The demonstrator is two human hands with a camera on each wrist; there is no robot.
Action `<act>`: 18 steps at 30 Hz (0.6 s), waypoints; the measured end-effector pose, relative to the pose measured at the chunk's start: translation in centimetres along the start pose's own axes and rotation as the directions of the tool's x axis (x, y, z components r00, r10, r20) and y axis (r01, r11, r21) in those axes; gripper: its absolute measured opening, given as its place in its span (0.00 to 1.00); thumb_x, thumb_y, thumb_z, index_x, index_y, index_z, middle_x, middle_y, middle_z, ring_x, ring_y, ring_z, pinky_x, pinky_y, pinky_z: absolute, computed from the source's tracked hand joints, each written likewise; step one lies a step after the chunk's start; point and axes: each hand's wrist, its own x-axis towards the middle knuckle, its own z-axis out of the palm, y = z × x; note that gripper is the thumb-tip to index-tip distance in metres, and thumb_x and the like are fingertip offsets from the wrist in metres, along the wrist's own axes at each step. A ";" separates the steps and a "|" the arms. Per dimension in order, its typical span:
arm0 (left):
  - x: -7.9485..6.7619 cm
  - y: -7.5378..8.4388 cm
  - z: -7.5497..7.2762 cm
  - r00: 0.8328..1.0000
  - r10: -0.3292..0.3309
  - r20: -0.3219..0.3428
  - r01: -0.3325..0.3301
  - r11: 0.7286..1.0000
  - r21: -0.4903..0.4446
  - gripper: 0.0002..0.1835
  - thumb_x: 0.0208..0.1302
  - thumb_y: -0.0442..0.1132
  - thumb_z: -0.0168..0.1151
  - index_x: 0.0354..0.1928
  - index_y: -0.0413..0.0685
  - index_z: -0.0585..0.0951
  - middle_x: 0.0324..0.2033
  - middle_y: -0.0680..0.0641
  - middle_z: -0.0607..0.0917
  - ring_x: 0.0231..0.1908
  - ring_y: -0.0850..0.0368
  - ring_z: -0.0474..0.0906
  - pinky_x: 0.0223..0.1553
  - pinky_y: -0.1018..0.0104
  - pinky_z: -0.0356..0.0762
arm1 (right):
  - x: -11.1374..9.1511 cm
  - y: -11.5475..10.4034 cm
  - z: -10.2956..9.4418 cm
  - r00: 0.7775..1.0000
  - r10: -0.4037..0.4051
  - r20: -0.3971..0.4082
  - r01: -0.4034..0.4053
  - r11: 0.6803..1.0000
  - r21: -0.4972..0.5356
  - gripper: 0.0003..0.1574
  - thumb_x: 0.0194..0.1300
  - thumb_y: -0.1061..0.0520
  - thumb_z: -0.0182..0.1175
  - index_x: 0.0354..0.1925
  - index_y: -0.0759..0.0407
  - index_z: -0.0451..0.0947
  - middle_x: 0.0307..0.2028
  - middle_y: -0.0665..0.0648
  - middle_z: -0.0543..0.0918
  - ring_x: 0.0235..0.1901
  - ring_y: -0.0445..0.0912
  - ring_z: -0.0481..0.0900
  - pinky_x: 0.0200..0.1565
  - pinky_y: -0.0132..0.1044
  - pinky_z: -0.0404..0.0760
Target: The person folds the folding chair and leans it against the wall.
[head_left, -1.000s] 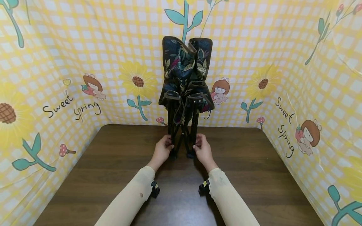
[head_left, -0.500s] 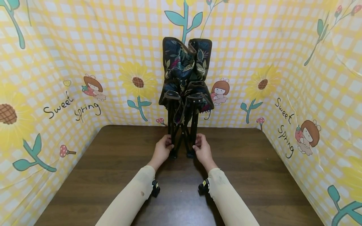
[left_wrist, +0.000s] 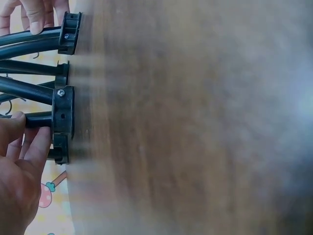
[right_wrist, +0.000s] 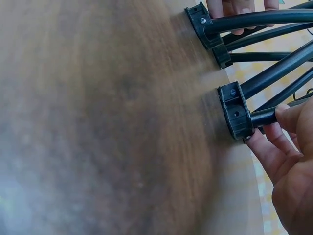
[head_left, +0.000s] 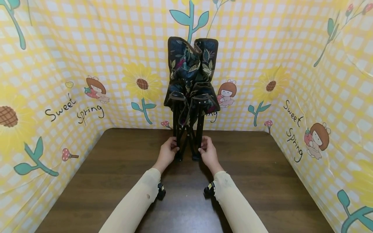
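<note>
A folded camping chair point(head_left: 186, 69) with dark floral fabric and black tube legs stands upright at the far middle of the table in the head view. Low on its left front leg, my left hand point(head_left: 167, 151) pinches the tube between thumb and fingers. My right hand point(head_left: 209, 152) grips the right front leg the same way, just above the foot. In the left wrist view a black plastic foot point(left_wrist: 62, 111) with a screw sits beside my fingertips. Another foot point(right_wrist: 236, 110) shows at my fingers in the right wrist view. Crossed bars join the legs.
The brown wooden table point(head_left: 186, 207) extends toward me. A yellow checked cloth point(head_left: 140, 48) with sunflowers and cartoon figures hangs close behind the chair and along both sides. Cream sleeves point(head_left: 131, 200) carry small black wrist cameras point(head_left: 209, 191).
The chair and both hands have shifted slightly up and away in the head view, with the grip on both legs unchanged.
</note>
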 end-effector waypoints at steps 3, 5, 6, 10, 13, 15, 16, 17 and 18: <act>0.0 0.0 0.1 1.000 0.004 -0.004 -0.004 1.000 0.008 0.21 0.69 0.26 0.63 0.62 0.42 0.76 0.48 0.35 0.84 0.48 0.45 0.80 0.50 0.49 0.80 | 0.0 0.0 0.1 1.000 0.003 -0.004 -0.003 1.000 0.000 0.35 0.67 0.72 0.63 0.66 0.52 0.66 0.43 0.58 0.77 0.44 0.53 0.79 0.49 0.47 0.81; 0.1 -0.1 0.1 1.000 0.005 -0.004 -0.005 1.000 0.010 0.21 0.69 0.27 0.63 0.62 0.42 0.76 0.49 0.34 0.83 0.49 0.45 0.80 0.50 0.49 0.81 | 0.1 0.1 0.1 1.000 0.006 -0.006 -0.006 1.000 -0.001 0.35 0.67 0.72 0.63 0.66 0.52 0.66 0.43 0.58 0.77 0.44 0.52 0.79 0.49 0.47 0.81; 0.1 -0.1 0.1 1.000 0.008 -0.005 -0.008 1.000 0.011 0.21 0.69 0.27 0.62 0.63 0.41 0.76 0.49 0.34 0.83 0.49 0.45 0.80 0.50 0.49 0.81 | 0.1 0.1 0.1 1.000 0.008 -0.006 -0.008 1.000 -0.005 0.34 0.67 0.72 0.63 0.66 0.52 0.66 0.43 0.57 0.76 0.44 0.52 0.79 0.49 0.46 0.81; 0.2 -0.3 0.1 1.000 0.015 -0.011 -0.015 1.000 0.008 0.21 0.69 0.27 0.63 0.63 0.40 0.76 0.49 0.33 0.83 0.49 0.44 0.80 0.51 0.48 0.81 | 0.2 0.0 0.1 1.000 0.001 -0.001 -0.001 1.000 -0.003 0.34 0.68 0.72 0.62 0.66 0.52 0.66 0.44 0.57 0.76 0.44 0.51 0.79 0.48 0.46 0.81; 0.4 -0.3 0.1 0.999 0.027 -0.018 -0.027 1.000 0.011 0.22 0.69 0.26 0.63 0.63 0.39 0.76 0.48 0.33 0.83 0.48 0.43 0.80 0.50 0.48 0.81 | 0.4 -0.1 0.1 1.000 -0.006 -0.001 0.006 1.000 0.004 0.34 0.67 0.72 0.63 0.65 0.52 0.66 0.44 0.57 0.76 0.44 0.52 0.79 0.48 0.46 0.81; 0.5 -0.3 0.1 0.999 0.036 -0.021 -0.035 0.999 0.016 0.22 0.69 0.26 0.64 0.63 0.38 0.75 0.48 0.33 0.83 0.48 0.43 0.80 0.50 0.48 0.81 | 0.5 -0.1 0.0 1.000 -0.004 -0.002 0.004 1.000 0.007 0.34 0.67 0.72 0.63 0.66 0.52 0.66 0.44 0.58 0.76 0.44 0.52 0.79 0.48 0.47 0.81; 0.6 -0.3 0.1 0.999 0.038 -0.022 -0.038 0.999 0.018 0.22 0.68 0.26 0.64 0.63 0.38 0.75 0.48 0.33 0.83 0.48 0.43 0.80 0.50 0.47 0.80 | 0.5 -0.1 0.0 1.000 -0.004 -0.004 0.004 1.000 0.006 0.34 0.67 0.72 0.62 0.66 0.52 0.66 0.44 0.58 0.76 0.44 0.52 0.79 0.48 0.47 0.81; 0.6 -0.3 0.1 0.999 0.037 -0.021 -0.036 0.999 0.018 0.22 0.68 0.26 0.64 0.63 0.38 0.75 0.47 0.33 0.83 0.48 0.43 0.80 0.51 0.47 0.80 | 0.5 -0.1 0.0 1.000 -0.001 -0.004 0.001 1.000 0.005 0.34 0.67 0.72 0.62 0.66 0.52 0.66 0.44 0.58 0.76 0.44 0.52 0.79 0.48 0.47 0.81; 0.6 -0.3 0.1 0.999 0.036 -0.019 -0.035 0.999 0.027 0.22 0.68 0.27 0.64 0.64 0.38 0.75 0.47 0.34 0.83 0.48 0.43 0.80 0.51 0.47 0.80 | 0.6 0.0 0.0 1.000 0.004 -0.002 -0.004 1.000 0.000 0.35 0.68 0.72 0.62 0.66 0.52 0.65 0.44 0.58 0.76 0.44 0.52 0.79 0.48 0.46 0.81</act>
